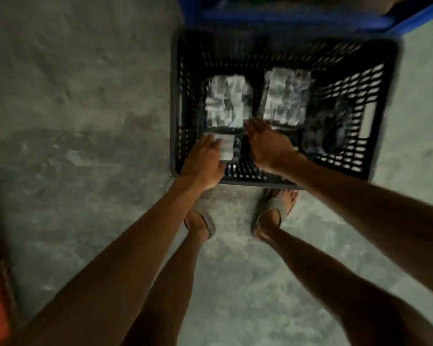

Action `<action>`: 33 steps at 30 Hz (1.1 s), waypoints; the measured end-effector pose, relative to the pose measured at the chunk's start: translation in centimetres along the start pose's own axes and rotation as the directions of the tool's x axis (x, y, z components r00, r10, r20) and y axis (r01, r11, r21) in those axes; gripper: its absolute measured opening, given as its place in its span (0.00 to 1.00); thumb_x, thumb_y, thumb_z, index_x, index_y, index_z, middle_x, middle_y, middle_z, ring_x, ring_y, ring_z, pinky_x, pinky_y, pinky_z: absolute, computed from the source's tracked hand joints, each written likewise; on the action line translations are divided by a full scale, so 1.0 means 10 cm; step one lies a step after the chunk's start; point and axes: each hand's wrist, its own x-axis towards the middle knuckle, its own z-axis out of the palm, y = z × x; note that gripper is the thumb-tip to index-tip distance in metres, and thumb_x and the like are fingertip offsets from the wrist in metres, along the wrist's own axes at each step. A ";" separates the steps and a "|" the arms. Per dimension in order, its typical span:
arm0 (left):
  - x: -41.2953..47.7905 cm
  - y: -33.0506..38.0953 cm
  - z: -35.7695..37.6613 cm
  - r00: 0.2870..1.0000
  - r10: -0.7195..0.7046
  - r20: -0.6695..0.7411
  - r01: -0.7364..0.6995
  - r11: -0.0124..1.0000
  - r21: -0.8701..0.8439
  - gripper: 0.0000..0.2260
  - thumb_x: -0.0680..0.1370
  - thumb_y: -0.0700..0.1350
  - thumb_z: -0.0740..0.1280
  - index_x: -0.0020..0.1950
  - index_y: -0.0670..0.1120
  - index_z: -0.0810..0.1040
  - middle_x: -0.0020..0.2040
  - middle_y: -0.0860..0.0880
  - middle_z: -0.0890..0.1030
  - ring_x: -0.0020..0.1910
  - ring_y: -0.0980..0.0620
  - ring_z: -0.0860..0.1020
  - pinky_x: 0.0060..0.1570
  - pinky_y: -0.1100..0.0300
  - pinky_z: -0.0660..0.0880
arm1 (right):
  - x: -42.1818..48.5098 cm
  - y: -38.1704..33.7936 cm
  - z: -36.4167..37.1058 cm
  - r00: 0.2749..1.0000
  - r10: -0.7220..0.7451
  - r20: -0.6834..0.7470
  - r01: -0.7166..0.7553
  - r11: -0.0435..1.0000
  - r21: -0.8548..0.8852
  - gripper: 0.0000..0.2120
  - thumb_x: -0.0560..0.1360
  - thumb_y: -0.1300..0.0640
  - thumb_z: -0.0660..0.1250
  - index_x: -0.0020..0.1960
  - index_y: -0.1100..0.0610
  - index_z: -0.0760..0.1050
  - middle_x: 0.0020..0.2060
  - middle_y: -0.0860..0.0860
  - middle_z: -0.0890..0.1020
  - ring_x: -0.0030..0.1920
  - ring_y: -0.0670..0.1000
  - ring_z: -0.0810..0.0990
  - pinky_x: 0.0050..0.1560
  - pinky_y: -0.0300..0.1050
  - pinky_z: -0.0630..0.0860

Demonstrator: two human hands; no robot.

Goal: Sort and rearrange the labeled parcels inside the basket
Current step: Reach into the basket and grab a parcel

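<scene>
Both hands reach down into the black basket (375, 101) from its near wall. The left hand (205, 158) lies against the left edge of a small pale parcel (226, 149) in the near-left corner; blur hides whether its fingers are closed round the parcel or only touching it. The right hand (266, 143) hovers just to the right of that parcel, fingers spread and holding nothing, their tips near the front edges of the two parcels behind.

So the small parcel sits between the two hands, the left one nearer, and a two-sided pinch looks like the likely next move. Its long axis seems to run away from the person, though motion smear makes this uncertain.

Farther in lie the left parcel (228, 103) and the right parcel (285, 96), side by side with a dark gap between, both long-wise front to back. They look wrapped in crinkled, glossy film with white labels. A darker, clear-wrapped bundle (328, 131) rests against the right wall.

The basket is rigid plastic lattice on a mottled concrete floor (85, 121), with a blue crate (260, 18) just behind it.
</scene>
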 end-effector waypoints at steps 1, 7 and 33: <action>0.26 -0.03 0.13 0.999 0.018 -0.041 -0.018 1.000 0.013 0.28 0.81 0.47 0.61 0.79 0.41 0.60 0.80 0.42 0.60 0.80 0.44 0.56 0.77 0.53 0.56 | 0.24 0.05 0.18 1.000 0.001 -0.028 -0.003 0.997 -0.077 0.36 0.75 0.68 0.63 0.79 0.62 0.52 0.80 0.59 0.52 0.80 0.60 0.51 0.74 0.56 0.63; 1.39 -0.29 0.57 0.997 -0.064 -0.053 0.074 0.972 0.223 0.39 0.79 0.49 0.64 0.82 0.40 0.45 0.82 0.40 0.43 0.81 0.43 0.42 0.79 0.50 0.47 | 1.25 0.19 0.86 0.979 -0.055 -0.195 -0.019 0.933 -0.359 0.37 0.78 0.62 0.59 0.79 0.67 0.42 0.79 0.66 0.45 0.79 0.64 0.43 0.79 0.59 0.48; 1.43 -0.36 0.09 0.929 0.027 -0.368 0.044 0.983 0.181 0.36 0.67 0.56 0.77 0.69 0.40 0.71 0.66 0.42 0.76 0.63 0.44 0.76 0.61 0.52 0.76 | 1.21 0.52 -0.04 0.831 -0.483 -0.275 0.449 0.875 -0.180 0.21 0.77 0.57 0.68 0.68 0.60 0.72 0.63 0.60 0.79 0.63 0.59 0.77 0.64 0.52 0.73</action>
